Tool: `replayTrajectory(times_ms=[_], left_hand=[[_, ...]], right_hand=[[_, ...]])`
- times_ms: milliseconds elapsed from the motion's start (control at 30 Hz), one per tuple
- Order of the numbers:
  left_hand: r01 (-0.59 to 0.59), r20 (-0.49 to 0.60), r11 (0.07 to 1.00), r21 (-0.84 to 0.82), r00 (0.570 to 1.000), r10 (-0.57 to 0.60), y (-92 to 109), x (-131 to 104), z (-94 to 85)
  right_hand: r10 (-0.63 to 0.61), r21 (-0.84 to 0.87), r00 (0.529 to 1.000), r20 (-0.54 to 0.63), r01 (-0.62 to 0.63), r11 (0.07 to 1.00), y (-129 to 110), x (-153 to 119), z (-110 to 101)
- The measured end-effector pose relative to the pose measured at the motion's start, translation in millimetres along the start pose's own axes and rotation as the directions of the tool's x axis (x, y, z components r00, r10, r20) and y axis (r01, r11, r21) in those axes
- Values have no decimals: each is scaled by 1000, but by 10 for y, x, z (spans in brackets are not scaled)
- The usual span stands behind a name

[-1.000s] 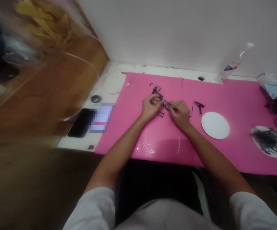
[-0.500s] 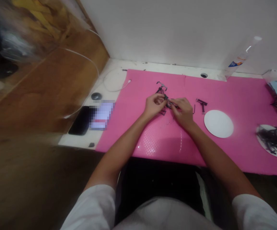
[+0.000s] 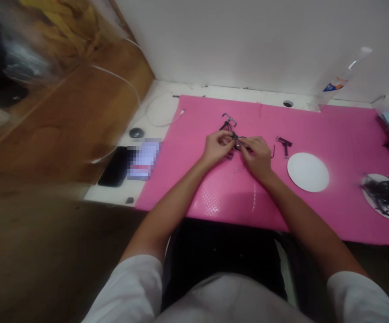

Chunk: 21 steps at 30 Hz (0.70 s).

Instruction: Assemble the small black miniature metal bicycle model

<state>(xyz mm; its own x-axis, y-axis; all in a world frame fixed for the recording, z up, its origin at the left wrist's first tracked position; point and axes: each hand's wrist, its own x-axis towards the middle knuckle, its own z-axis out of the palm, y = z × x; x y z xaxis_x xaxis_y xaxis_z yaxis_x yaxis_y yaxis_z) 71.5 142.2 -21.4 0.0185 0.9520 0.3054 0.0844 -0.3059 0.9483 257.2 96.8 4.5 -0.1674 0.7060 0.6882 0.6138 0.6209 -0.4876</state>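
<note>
A small black model bicycle (image 3: 227,125) lies on the pink mat (image 3: 167,179), its grey handlebar pointing away from me. My left hand (image 3: 218,146) pinches its frame from the left, thumb and fingers closed. From the right, my right hand (image 3: 256,154) has its fingertips closed at the bicycle's middle, almost touching the left fingertips. Whatever small part lies between the right fingertips is hidden. A black pump-like piece (image 3: 285,144) and a thin L-shaped key (image 3: 273,151) lie right of my right hand.
An unfilled white plate (image 3: 308,172) is right of my hands. Farther right, another plate (image 3: 371,190) bears black bicycle parts. Phones (image 3: 115,168) and a round black object (image 3: 136,133) lie at left. A clear bottle (image 3: 340,80) stands at the back right by the wall.
The view has shifted slightly. Both hands stay at the bicycle, with only a slight change around the fingertips; a little more of a round part shows behind them.
</note>
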Motion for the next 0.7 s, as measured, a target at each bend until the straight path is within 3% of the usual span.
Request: replayTrajectory(times_ms=[700], left_hand=[[17,-3,1000,-1,1000,-17,-28,-25,39]], right_hand=[[-1,-60,1000,6,2,998,81,-40,5]])
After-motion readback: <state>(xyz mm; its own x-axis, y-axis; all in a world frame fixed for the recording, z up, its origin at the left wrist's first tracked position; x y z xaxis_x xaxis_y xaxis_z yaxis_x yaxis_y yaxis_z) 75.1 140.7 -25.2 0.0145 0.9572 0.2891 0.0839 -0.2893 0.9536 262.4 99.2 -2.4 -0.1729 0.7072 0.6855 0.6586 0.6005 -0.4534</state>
